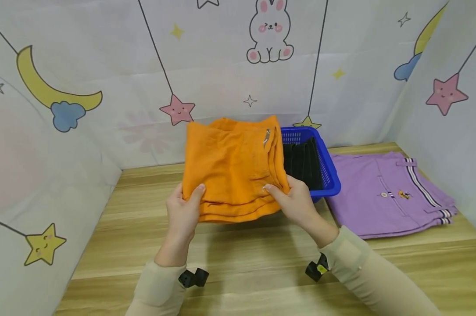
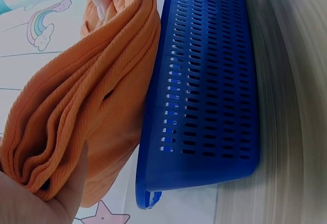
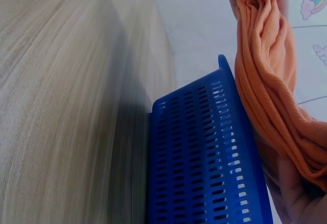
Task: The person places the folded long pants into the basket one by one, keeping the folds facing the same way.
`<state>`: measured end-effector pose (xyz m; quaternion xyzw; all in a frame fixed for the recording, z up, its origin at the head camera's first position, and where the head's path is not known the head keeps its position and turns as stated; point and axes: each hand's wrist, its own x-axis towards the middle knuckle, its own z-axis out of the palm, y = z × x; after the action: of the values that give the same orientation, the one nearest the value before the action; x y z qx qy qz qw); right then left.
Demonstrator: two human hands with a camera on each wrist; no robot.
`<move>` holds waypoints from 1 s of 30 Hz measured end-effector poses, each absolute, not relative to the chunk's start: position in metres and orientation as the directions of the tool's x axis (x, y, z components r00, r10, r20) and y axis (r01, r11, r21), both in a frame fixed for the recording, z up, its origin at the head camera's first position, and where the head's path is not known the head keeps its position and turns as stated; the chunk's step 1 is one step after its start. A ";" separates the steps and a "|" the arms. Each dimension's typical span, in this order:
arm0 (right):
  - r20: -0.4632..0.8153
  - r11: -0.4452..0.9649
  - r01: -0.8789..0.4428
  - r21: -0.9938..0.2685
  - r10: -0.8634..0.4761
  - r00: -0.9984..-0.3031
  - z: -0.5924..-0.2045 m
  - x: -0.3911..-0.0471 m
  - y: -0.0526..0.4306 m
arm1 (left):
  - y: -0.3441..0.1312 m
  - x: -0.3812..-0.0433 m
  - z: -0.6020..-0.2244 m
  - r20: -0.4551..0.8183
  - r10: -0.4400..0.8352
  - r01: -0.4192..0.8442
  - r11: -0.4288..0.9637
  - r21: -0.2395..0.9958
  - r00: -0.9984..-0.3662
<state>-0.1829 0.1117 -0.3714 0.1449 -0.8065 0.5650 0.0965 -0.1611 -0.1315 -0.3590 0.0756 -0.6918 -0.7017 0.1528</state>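
Note:
A folded pair of orange pants is held up by both hands, several fabric layers showing along its lower edge. My left hand grips the lower left corner, thumb on the front. At the lower right corner, my right hand pinches the cloth with the thumb near a pocket. Behind the pants stands a blue perforated basket, its left part hidden by them in the head view. Both wrist views show the pants close by the rim of the basket, above the table.
Dark folded clothing stands inside the basket at its right end. Folded purple pants with striped trim lie on the wooden table right of the basket. White printed cloth walls enclose the back and sides.

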 end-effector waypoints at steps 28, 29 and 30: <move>0.367 0.353 -0.374 -0.857 -0.091 -0.926 -0.369 -0.183 0.122 | -0.121 -0.166 -0.354 0.090 -0.284 0.097 -0.012 0.995 -0.955; 0.371 0.353 -0.378 -0.856 -0.092 -0.924 -0.368 -0.183 0.122 | -0.121 -0.166 -0.354 0.091 -0.283 0.099 -0.012 0.995 -0.955; 0.375 0.353 -0.383 -0.854 -0.093 -0.922 -0.368 -0.183 0.123 | -0.120 -0.166 -0.354 0.092 -0.282 0.099 -0.013 0.995 -0.955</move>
<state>-0.1831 0.1229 -0.3684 0.1464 -0.8120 0.5494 0.1320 -0.1656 -0.1203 -0.3537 0.0661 -0.6896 -0.7085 0.1345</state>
